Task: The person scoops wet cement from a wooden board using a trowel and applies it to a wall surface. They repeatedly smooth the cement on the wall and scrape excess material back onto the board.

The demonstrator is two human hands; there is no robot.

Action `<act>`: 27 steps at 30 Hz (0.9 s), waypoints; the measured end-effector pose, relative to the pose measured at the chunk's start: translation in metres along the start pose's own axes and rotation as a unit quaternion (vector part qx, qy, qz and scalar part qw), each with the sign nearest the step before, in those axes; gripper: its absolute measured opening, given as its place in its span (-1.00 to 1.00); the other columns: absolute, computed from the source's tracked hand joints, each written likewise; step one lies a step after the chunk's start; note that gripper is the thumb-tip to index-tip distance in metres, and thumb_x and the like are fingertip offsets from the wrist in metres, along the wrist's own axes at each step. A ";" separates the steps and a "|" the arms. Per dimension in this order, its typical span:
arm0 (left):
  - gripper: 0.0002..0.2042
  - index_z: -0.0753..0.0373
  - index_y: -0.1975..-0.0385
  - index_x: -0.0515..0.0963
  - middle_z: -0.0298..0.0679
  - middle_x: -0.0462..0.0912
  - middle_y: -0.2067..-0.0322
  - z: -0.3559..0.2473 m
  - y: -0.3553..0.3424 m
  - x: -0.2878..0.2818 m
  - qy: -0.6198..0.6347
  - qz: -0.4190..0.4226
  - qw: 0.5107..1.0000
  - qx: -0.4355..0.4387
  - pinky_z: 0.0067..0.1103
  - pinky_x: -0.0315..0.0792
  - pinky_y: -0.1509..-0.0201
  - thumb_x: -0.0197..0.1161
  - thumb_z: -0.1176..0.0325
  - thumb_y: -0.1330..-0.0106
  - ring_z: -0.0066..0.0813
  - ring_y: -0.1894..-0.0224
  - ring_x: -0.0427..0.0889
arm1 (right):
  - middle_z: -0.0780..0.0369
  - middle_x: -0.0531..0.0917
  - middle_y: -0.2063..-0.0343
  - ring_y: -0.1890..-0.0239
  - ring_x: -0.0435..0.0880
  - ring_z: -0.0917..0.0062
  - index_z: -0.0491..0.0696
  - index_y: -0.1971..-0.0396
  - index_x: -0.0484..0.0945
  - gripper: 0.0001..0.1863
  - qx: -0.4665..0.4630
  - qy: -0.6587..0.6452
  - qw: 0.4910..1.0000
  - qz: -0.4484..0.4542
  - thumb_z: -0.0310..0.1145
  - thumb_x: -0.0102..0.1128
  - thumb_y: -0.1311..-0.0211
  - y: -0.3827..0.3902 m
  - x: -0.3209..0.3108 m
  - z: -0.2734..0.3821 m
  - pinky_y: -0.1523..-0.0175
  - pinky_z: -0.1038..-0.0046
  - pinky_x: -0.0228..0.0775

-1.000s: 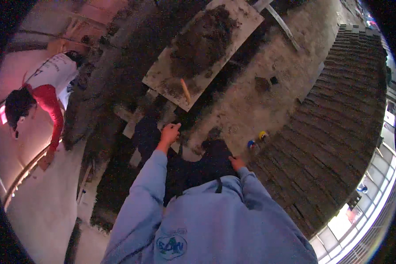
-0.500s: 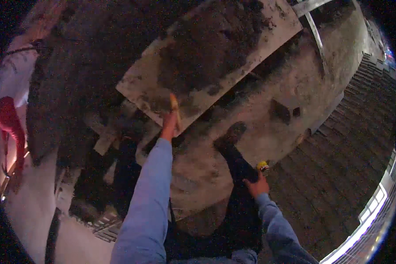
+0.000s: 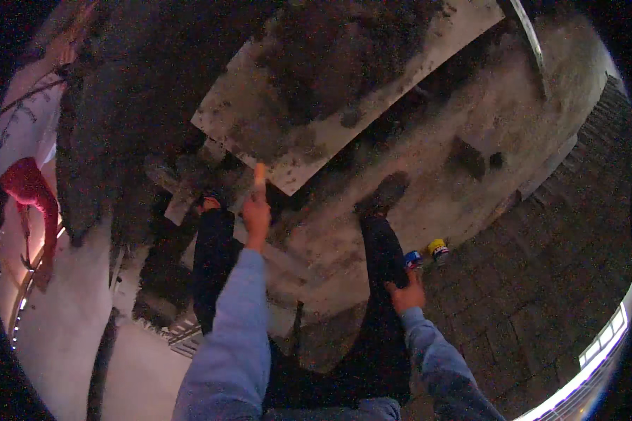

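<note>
My left hand (image 3: 256, 216) is closed round a slim stick-like tool with an orange end (image 3: 260, 173). Its other end is hidden by the hand, so its kind is unclear. The orange end points at the near corner of a pale board (image 3: 295, 179), which carries a dark, crumbly heap (image 3: 330, 77). My right hand (image 3: 407, 295) lies on my right leg by the knee, thumb apart from the fingers, with no object visible in it. Just beyond its fingertips stand a blue can (image 3: 413, 259) and a yellow-topped can (image 3: 438, 248).
A dark block (image 3: 467, 158) lies on the dusty ground past my right foot (image 3: 390, 189). Brick paving (image 3: 498, 302) spreads to the right. Scraps of wood (image 3: 179, 203) lie left of the board. At the far left, a person in red (image 3: 35, 193) bends over.
My left hand has drawn back toward me with the tool, off the board's corner. My right hand stays by the knee. The blue can has come into sight, and the view has shifted.
</note>
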State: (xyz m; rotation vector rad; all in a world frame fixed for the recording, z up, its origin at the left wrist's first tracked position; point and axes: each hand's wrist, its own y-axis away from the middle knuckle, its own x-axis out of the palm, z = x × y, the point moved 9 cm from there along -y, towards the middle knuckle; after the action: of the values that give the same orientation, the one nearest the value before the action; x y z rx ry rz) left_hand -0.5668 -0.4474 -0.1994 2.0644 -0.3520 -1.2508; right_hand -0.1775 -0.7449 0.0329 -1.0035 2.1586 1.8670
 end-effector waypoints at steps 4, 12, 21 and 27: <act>-0.36 0.35 0.24 0.58 0.01 0.66 0.40 0.076 -0.125 -0.038 0.048 -0.079 0.994 -0.051 -0.16 0.45 0.36 -0.03 -0.25 -0.36 0.05 0.40 0.63 | -0.03 0.46 -0.19 -0.24 0.43 0.09 -0.03 -0.26 0.38 -0.12 -0.015 -0.024 0.999 0.042 -0.06 0.50 0.12 -0.035 0.017 0.019 -0.31 0.18 0.30; -0.31 0.35 0.05 0.59 0.13 0.64 0.13 -0.166 -0.200 -0.014 0.051 -0.066 0.996 0.031 -0.17 0.45 0.07 -0.09 -0.26 -0.37 0.16 0.10 0.61 | -0.05 0.38 -0.26 -0.29 0.37 0.05 0.00 -0.29 0.36 -0.12 -0.010 0.028 0.999 0.028 0.01 0.48 0.07 -0.014 -0.008 0.003 -0.33 0.17 0.28; -0.32 0.35 -0.03 0.55 0.20 0.61 0.09 -0.289 -0.064 0.012 0.050 0.075 0.995 0.050 -0.16 0.42 -0.02 -0.08 -0.25 -0.39 0.20 0.02 0.57 | -0.04 0.38 -0.24 -0.24 0.42 0.04 0.07 -0.26 0.40 -0.17 0.005 0.006 1.000 -0.017 0.01 0.47 0.06 -0.007 -0.053 -0.051 -0.30 0.14 0.31; -0.41 0.38 0.00 0.50 0.12 0.62 0.18 -0.189 -0.054 0.039 0.098 0.003 0.985 0.139 -0.18 0.43 0.06 0.03 -0.14 -0.39 0.05 0.09 0.61 | -0.05 0.42 -0.20 -0.21 0.44 0.03 0.07 -0.21 0.46 -0.24 -0.021 0.014 1.000 -0.013 0.00 0.45 0.05 -0.012 -0.055 -0.063 -0.28 0.12 0.33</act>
State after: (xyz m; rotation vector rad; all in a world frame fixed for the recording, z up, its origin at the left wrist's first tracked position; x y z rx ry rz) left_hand -0.3913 -0.3504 -0.2055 2.3988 -0.4625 -1.0291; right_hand -0.1077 -0.7809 0.0641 -1.0669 2.1191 1.9042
